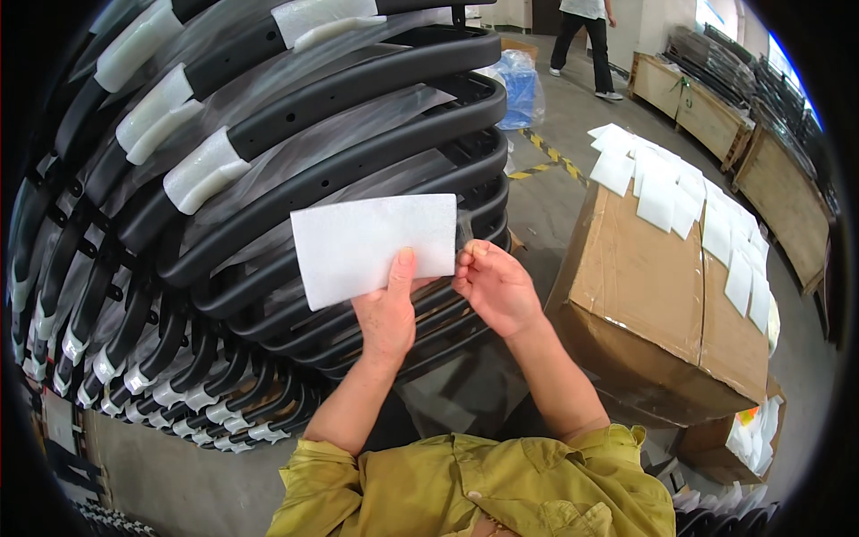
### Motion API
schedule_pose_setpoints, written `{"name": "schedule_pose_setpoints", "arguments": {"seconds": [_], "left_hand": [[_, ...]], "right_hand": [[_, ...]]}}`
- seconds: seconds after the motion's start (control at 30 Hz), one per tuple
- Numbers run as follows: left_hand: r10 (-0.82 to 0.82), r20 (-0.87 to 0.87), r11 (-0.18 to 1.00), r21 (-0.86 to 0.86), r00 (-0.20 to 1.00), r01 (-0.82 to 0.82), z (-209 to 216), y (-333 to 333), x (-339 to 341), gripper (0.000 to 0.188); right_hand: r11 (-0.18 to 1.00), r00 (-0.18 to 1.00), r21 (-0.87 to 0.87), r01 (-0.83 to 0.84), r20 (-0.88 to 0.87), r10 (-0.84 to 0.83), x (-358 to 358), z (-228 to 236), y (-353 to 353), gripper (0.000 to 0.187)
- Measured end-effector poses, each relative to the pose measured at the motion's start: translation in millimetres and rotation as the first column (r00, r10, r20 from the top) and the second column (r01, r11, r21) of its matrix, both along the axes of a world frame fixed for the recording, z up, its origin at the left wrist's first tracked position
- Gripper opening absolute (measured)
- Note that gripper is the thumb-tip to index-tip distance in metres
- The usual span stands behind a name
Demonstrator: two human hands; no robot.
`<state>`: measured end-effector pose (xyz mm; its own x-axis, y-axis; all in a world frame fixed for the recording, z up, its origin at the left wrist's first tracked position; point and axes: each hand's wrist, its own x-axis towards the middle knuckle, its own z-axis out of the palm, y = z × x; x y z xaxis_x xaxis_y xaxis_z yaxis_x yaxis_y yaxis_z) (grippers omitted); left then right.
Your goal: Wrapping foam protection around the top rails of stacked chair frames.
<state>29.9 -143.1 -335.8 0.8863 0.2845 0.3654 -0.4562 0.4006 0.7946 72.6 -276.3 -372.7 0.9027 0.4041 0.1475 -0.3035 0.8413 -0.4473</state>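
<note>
In front of me my left hand (391, 300) grips a white foam sheet (371, 243) by its lower edge, thumb on top and the other fingers hidden underneath. A small see-through strip (463, 230), which looks like clear tape, shows at the sheet's right edge. The fingertips of my right hand (494, 285) are pinched together at the strip's lower end. Behind the sheet rises a stack of black curved metal frames (358, 166), several of them wrapped in pieces of white foam (204, 170).
To the right stands a large cardboard box (640, 286) with many white foam sheets (658, 192) spread on top. A smaller open box (734, 447) sits below it. Farther off are wooden crates (693, 98), a blue plastic-wrapped bundle (517, 89) and a walking person (586, 40).
</note>
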Motion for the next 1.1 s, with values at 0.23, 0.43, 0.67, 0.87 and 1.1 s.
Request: {"name": "schedule_pose_setpoints", "arguments": {"seconds": [0.23, 0.43, 0.67, 0.87, 1.1], "left_hand": [[0.042, -0.052, 0.868, 0.496, 0.998, -0.011, 24.9, 26.3, 5.5, 0.024], [-0.243, -0.098, 0.801, 0.541, 0.965, 0.256, 60.7, 26.1, -2.3, 0.024], [0.135, 0.823, 0.126, 0.538, 0.552, -0.834, 140.9, 54.0, 11.6, 0.016], [0.095, 0.731, -0.226, 0.677, 0.675, -0.701, 165.6, 63.6, 28.1, 0.020], [0.491, 0.439, -0.470, 0.861, 0.753, -0.195, 202.1, 39.0, 55.8, 0.036]], "right_hand": [[0.659, 0.768, -0.415, 0.628, 0.466, -0.439, -0.8, 49.5, -50.2, 0.022], [0.691, 0.791, -0.673, 0.264, 0.561, 0.244, -2.1, 79.7, -29.9, 0.023], [0.714, 0.916, -0.640, 0.284, 0.400, -0.005, 29.6, 58.1, -38.9, 0.016], [0.726, 0.918, -0.633, 0.268, 0.397, 0.007, 60.9, 95.8, 8.9, 0.015], [0.684, 0.882, -0.637, 0.356, 0.471, -0.020, 75.0, 130.5, 27.8, 0.020]]}}
